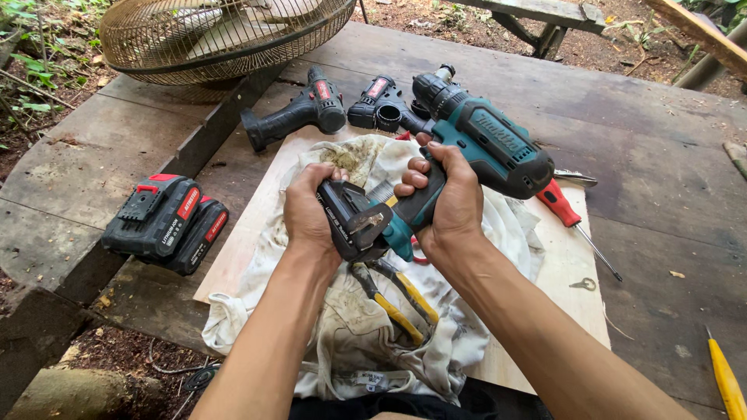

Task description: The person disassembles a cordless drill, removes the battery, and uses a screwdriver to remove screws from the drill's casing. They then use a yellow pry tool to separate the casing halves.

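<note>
A teal and black cordless drill (486, 144) is held up over a stained white cloth (350, 327). My right hand (443, 198) grips its handle. My left hand (310, 208) is closed on the black battery pack (350, 222) at the foot of that handle. The pack sits tilted against the drill's base; I cannot tell if it is locked on. Yellow-handled pliers (397, 299) lie on the cloth just below my hands.
Two black and red battery packs (167, 222) lie at left. Two black drill bodies (299, 113) (381, 105) lie behind the cloth. A red screwdriver (572, 222) and a small key (583, 284) lie on the plywood sheet (560, 295). A fan guard (210, 35) stands at the back.
</note>
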